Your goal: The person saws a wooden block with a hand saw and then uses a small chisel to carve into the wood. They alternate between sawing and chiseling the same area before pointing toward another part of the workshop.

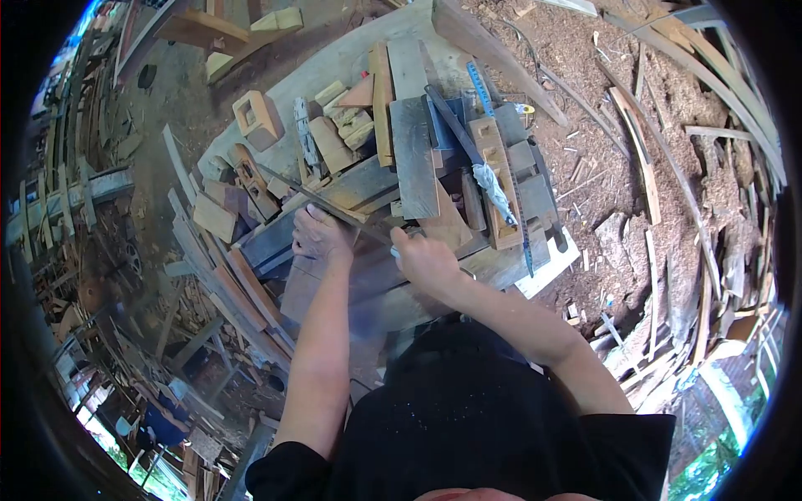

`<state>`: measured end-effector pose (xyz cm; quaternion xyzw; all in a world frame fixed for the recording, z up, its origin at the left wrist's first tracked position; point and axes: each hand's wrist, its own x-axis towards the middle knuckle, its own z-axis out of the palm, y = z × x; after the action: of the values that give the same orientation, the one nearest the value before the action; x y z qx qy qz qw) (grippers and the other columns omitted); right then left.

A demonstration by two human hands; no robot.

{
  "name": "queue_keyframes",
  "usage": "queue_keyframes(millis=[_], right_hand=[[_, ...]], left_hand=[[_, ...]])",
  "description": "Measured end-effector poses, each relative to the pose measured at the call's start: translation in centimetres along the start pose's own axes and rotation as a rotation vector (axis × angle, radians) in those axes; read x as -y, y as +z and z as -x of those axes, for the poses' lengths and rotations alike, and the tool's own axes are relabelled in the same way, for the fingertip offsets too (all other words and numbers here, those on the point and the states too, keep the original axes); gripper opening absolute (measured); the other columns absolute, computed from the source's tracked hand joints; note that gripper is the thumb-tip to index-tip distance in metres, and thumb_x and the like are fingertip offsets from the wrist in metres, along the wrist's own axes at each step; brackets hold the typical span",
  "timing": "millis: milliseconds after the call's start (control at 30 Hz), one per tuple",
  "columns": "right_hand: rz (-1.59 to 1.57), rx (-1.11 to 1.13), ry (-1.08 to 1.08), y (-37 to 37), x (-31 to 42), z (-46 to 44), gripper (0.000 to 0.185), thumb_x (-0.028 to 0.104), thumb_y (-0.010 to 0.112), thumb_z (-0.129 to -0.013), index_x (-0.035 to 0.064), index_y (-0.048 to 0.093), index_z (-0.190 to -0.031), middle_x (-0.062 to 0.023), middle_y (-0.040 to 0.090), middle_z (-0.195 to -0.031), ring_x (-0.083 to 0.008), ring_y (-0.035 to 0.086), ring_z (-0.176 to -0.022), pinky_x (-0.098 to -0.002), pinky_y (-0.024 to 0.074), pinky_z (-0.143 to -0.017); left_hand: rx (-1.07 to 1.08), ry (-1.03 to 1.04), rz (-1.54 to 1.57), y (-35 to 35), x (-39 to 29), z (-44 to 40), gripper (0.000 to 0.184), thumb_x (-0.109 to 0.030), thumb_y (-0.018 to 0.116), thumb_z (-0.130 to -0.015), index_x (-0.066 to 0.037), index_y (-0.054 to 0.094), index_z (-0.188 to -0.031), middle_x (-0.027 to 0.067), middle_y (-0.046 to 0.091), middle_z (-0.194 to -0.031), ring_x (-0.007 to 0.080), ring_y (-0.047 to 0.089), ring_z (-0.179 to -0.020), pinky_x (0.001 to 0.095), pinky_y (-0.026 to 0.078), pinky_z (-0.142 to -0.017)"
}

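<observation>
My left hand (pixel 322 235) is closed at the left part of a long thin dark strip (pixel 334 207), near a wooden block on the bench; what its fingers grip is hard to make out. My right hand (pixel 424 260) is a fist round a tool handle at the strip's right end, with a little of the handle showing beside the fingers. The strip slants from upper left down to my right hand. Beneath both hands lies a brown board (pixel 368 275). A grey plank (pixel 415 159) lies just beyond my right hand.
On the bench are a wooden hand plane (pixel 255 182), a hollow wooden block (pixel 257 119), a saw blade (pixel 525 225) and a long plane body (pixel 499 184). Stacked strips (pixel 238 284) line its left side. Shavings and offcuts cover the ground at right.
</observation>
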<state>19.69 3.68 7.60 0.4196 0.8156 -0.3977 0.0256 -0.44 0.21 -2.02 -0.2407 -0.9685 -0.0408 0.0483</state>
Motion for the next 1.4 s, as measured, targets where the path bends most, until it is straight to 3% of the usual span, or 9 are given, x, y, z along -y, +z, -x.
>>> queue_keyframes(millis=[200,267,367,533,800,933,1033,1233,1400], right_hand=[[0.013,0.047,0.043,-3.2,-2.3,6.6,0.031,0.018,0.064,-0.083,0.0034,0.047,-0.104,-0.021,0.065,-0.073,-0.0391,0.067,-0.067,-0.0476,0.0543,-0.056],[-0.036,-0.005,-0.009,-2.7,-1.5,4.0,0.019,0.014,0.06,-0.085,0.0034,0.049,-0.097,-0.0196,0.065,-0.072,-0.0345,0.068,-0.065,-0.0448,0.0549,-0.055],[0.028,0.008,-0.031,0.6,0.0,-1.6,0.021,0.018,0.06,-0.086,0.004,0.049,-0.098,-0.0194,0.065,-0.073,-0.0343,0.068,-0.065,-0.0439,0.0551,-0.054],[0.014,-0.041,-0.002,-2.1,-1.7,5.9,0.015,0.01,0.055,-0.087,0.003,0.047,-0.098,-0.0185,0.065,-0.073,-0.0341,0.069,-0.067,-0.0426,0.0553,-0.053],[0.031,-0.028,-0.074,1.2,-0.1,-1.2,0.016,0.01,0.055,-0.086,0.0033,0.048,-0.098,-0.0178,0.065,-0.075,-0.0333,0.069,-0.068,-0.0436,0.0554,-0.054],[0.027,-0.088,-0.054,-1.6,-1.1,4.4,0.016,0.007,0.054,-0.084,0.0032,0.048,-0.098,-0.0182,0.065,-0.074,-0.0328,0.069,-0.067,-0.0423,0.0553,-0.053],[0.11,0.081,0.061,-3.2,-2.1,6.9,0.016,0.006,0.054,-0.084,0.0037,0.048,-0.098,-0.0187,0.065,-0.076,-0.0328,0.069,-0.069,-0.0418,0.0558,-0.057],[0.102,-0.107,-0.072,2.9,1.0,-2.5,0.021,0.007,0.057,-0.082,0.0028,0.047,-0.1,-0.016,0.063,-0.071,-0.0342,0.067,-0.063,-0.0441,0.0538,-0.052],[0.102,0.028,-0.002,-2.9,-1.7,6.5,0.014,0.006,0.055,-0.084,0.0036,0.047,-0.096,-0.0165,0.064,-0.073,-0.0314,0.069,-0.067,-0.0392,0.0555,-0.052]], left_hand=[[0.002,-0.013,-0.001,-0.4,-0.3,0.3,0.03,-0.036,0.038,-0.098,-0.011,0.055,-0.097,0.0096,0.061,-0.096,0.033,0.057,-0.095,0.0498,0.032,-0.085],[-0.001,-0.005,0.01,0.1,-0.1,0.1,0.03,-0.036,0.038,-0.098,-0.011,0.055,-0.097,0.0094,0.061,-0.097,0.033,0.056,-0.094,0.05,0.032,-0.085],[-0.032,-0.001,0.015,0.3,-0.1,0.1,0.03,-0.036,0.038,-0.098,-0.011,0.054,-0.096,0.0094,0.061,-0.096,0.0332,0.056,-0.094,0.0498,0.032,-0.084],[-0.013,-0.002,0.021,-0.1,-0.4,0.0,0.03,-0.036,0.039,-0.098,-0.011,0.055,-0.098,0.0095,0.062,-0.096,0.033,0.057,-0.095,0.0496,0.032,-0.084],[-0.005,-0.014,0.002,0.4,0.1,-0.1,0.03,-0.036,0.039,-0.098,-0.011,0.056,-0.099,0.0103,0.062,-0.095,0.0333,0.057,-0.093,0.0496,0.033,-0.083],[-0.017,-0.019,-0.013,0.2,-0.4,-0.3,0.03,-0.037,0.039,-0.098,-0.012,0.055,-0.098,0.0104,0.061,-0.093,0.033,0.057,-0.092,0.0497,0.033,-0.083],[-0.015,-0.007,-0.011,0.1,-0.1,0.2,0.03,-0.037,0.039,-0.098,-0.012,0.055,-0.096,0.0099,0.061,-0.093,0.0329,0.057,-0.09,0.0494,0.033,-0.082],[-0.048,0.02,0.034,0.1,-0.1,-0.1,0.03,-0.037,0.038,-0.098,-0.012,0.055,-0.095,0.0093,0.06,-0.094,0.0329,0.056,-0.09,0.0492,0.032,-0.081],[-0.048,0.012,0.046,-0.2,-0.5,0.2,0.029,-0.037,0.04,-0.098,-0.013,0.055,-0.095,0.0092,0.06,-0.093,0.0321,0.056,-0.09,0.0494,0.031,-0.081]])
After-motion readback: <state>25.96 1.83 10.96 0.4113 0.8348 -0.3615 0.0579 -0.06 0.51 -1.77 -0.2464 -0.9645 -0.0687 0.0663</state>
